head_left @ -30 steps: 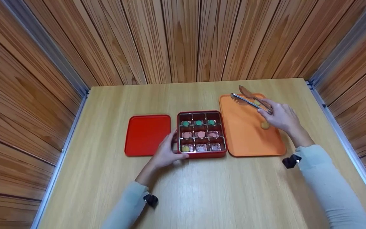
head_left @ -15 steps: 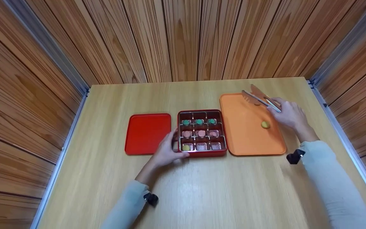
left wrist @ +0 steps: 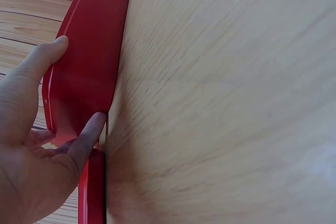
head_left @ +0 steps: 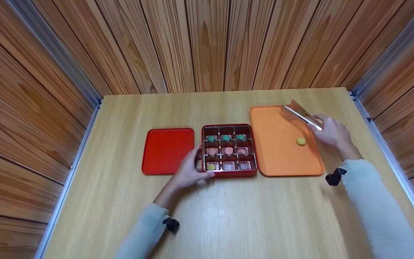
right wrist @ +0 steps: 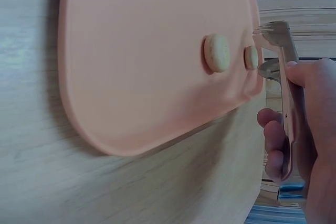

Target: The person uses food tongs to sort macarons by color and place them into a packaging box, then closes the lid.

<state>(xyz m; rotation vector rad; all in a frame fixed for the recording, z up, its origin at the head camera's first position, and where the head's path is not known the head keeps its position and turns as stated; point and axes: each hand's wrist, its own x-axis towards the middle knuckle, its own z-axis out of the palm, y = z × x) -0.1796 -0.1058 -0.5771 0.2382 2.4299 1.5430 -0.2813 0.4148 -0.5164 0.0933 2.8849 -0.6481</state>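
Observation:
My left hand (head_left: 188, 172) holds the front left corner of a dark red divided box (head_left: 230, 175), thumb on the front wall and fingers at the left side. Green macarons (head_left: 226, 137) lie in its back row and pink ones (head_left: 228, 150) in the middle row. A yellow macaron (head_left: 211, 167) sits in the front left compartment. With my right hand (head_left: 331, 133) I grip metal serving tongs (head_left: 303, 117), their tips parted over the orange tray's back right corner. In the right wrist view, one macaron (right wrist: 252, 57) lies near those tips, another (right wrist: 217, 53) closer in.
The orange tray (head_left: 282, 158) stands right beside the box. Left of the box lies a flat red lid (head_left: 167, 151), partly behind my left hand. Wood-patterned walls (head_left: 207, 46) enclose the light wooden table (head_left: 228, 216) at the back and sides.
My right hand has drawn the tongs to the right and slightly toward me over the tray's back right part, and their tips have come closer together. The left hand stays at the box.

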